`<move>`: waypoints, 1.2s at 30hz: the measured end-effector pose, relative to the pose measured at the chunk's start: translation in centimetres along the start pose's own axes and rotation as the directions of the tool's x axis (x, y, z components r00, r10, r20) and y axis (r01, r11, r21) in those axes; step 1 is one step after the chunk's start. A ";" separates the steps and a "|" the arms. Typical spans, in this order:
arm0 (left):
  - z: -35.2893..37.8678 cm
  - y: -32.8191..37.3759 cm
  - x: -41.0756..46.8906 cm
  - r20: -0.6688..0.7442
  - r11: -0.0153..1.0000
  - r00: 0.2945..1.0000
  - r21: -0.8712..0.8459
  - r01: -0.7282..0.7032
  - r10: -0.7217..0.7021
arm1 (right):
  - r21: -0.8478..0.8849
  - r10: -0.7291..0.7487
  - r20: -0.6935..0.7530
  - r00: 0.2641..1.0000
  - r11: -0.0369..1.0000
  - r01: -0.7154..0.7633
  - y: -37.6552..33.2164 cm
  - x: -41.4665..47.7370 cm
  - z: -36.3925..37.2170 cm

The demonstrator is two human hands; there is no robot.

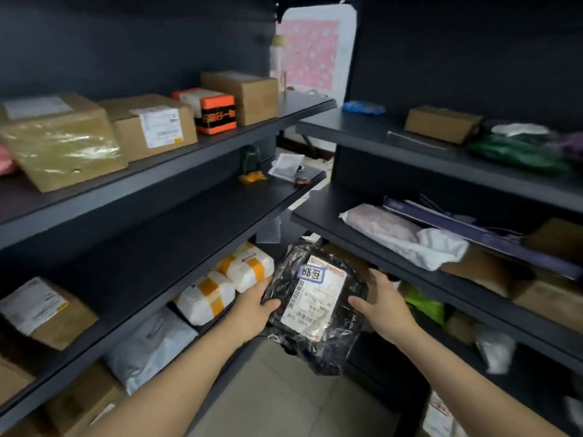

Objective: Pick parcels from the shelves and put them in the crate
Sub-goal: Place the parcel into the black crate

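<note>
At 10 o'clock: 3 brown cardboard boxes (148, 127) and 1 orange-and-black box (214, 116). At 8 o'clock: 1 labelled brown box (47, 310). At 7 o'clock: 2 white parcels (205, 299) banded with orange tape, and 1 grey mailer bag (151, 342). At 6 o'clock: 1 black parcel (284, 279) bearing 1 white label (312, 298). At 2 o'clock: 1 blue packet (363, 108), 1 small brown box (441, 123), 1 green bag (517, 152).

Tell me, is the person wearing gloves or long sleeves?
No gloves: the left hand and right hand are bare, with no rings or watch showing. The left forearm and right forearm are bare too; no sleeve shows as far as the picture reaches.
</note>
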State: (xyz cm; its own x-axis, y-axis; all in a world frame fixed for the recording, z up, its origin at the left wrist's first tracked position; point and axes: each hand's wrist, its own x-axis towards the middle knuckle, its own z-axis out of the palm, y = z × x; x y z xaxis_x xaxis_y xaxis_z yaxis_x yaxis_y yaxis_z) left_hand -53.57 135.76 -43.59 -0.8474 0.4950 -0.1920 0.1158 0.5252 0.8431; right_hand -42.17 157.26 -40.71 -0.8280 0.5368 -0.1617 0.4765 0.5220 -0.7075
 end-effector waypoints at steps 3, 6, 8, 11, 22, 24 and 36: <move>4.1 4.5 -3.0 0.087 0.992 0.992 0.081 -0.099 0.092 | -0.037 -0.025 -0.069 0.997 0.999 0.022 3.0 -3.9 -4.8; 8.1 8.3 -6.1 0.176 0.966 0.967 0.150 -0.209 0.182 | -0.028 -0.041 -0.093 0.995 0.999 0.039 6.7 -8.3 -8.9; 10.7 10.6 -8.1 0.234 0.937 0.941 0.191 -0.291 0.245 | -0.003 -0.024 -0.088 0.996 1.000 0.024 8.8 -11.2 -11.4; 14.3 13.7 -10.3 0.316 0.882 0.893 0.246 -0.402 0.320 | 0.033 0.013 -0.091 0.996 0.999 -0.010 11.9 -15.0 -14.9; 26.2 20.2 -13.3 0.555 0.677 0.709 0.318 -0.664 0.435 | -0.034 0.019 -0.225 0.974 0.999 -0.028 22.4 -22.6 -21.8; 28.4 20.6 -12.7 0.619 0.624 0.655 0.318 -0.714 0.434 | -0.088 0.056 -0.193 0.979 0.993 -0.075 24.0 -22.6 -22.3; 37.1 19.2 -2.8 0.518 0.800 0.775 0.253 -0.543 0.362 | 0.254 0.594 -0.350 0.724 0.804 -0.538 33.3 -16.8 -20.7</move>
State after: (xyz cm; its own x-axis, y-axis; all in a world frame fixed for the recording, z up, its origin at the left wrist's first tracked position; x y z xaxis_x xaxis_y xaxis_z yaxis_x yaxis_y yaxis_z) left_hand -29.80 170.14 -45.46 -0.3460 0.9325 -0.1039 0.6844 0.3266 0.6519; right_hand -6.28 179.34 -47.25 -0.2130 0.9308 -0.2970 0.7535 -0.0370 -0.6564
